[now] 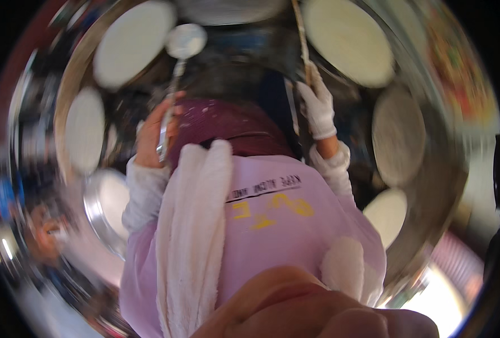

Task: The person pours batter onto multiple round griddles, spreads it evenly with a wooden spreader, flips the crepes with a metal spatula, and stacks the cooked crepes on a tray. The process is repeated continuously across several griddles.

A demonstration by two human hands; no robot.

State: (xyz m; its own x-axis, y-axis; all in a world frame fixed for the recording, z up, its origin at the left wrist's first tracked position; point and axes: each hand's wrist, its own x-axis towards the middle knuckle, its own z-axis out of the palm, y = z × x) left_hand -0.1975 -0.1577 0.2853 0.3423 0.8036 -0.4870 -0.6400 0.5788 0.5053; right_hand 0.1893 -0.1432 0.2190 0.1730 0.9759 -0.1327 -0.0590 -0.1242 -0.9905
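Observation:
My bare left hand (155,131) grips the handle of a metal ladle (186,41). The ladle's round bowl points away from me and has a pale, whitish look. A white knit glove covers my right hand (317,95), which is closed around a long, thin stick (301,38). The stick reaches past the top edge of the view. Beyond the ladle, at the upper left, is a round griddle plate with a pale layer (135,44). A similar pale round (349,42) lies by my right hand. Motion blurs these surfaces.
Several round plates ring me: a pale one (85,131) at left, a grey one (399,137) and a pale one (386,215) at right, a grey one (233,10) ahead. A metal-rimmed basin (92,207) with whitish contents sits near my left elbow. A towel (193,228) hangs down my front.

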